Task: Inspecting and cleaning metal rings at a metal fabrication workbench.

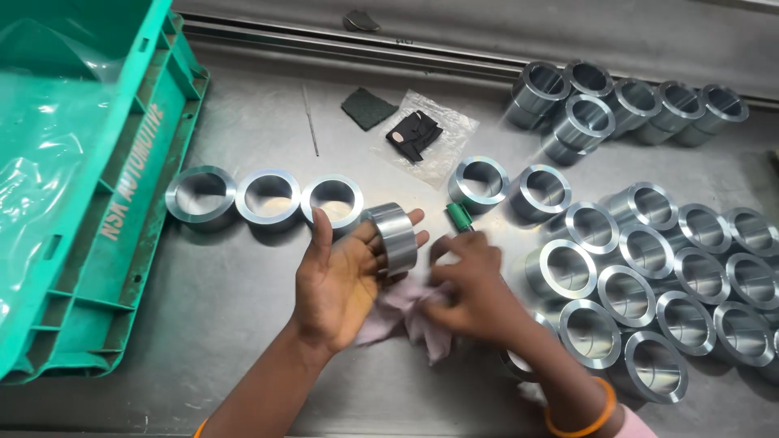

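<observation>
- The steel table (243, 324) fills the view, dull grey and scuffed, with a raised rail along its far edge.
- A green crate (89, 186) lined with clear plastic stands on the table's left end.
- A large cluster of rings (673, 284) stands upright on the right; a smaller cluster (617, 105) sits at the far right corner.
- Three rings in a row (268, 197) stand just left of the hands; two more (511, 186) stand beyond the right hand.
- The left hand (341, 280) lies palm up, fingers half curled and clamped on a ring (393, 237) turned on its side, thumb raised apart from it.
- The right hand (471, 284) is closed, fingers bunched on a pink cloth (406, 312) that lies between the two hands, just below the held ring.
- An orange bangle (580, 418) circles the right wrist.
- A small green tool (460, 216) lies just beyond the right hand's fingertips.
- A clear bag with a black item (422, 134) and a dark pad (367, 108) lie further back, well apart from the hands.
</observation>
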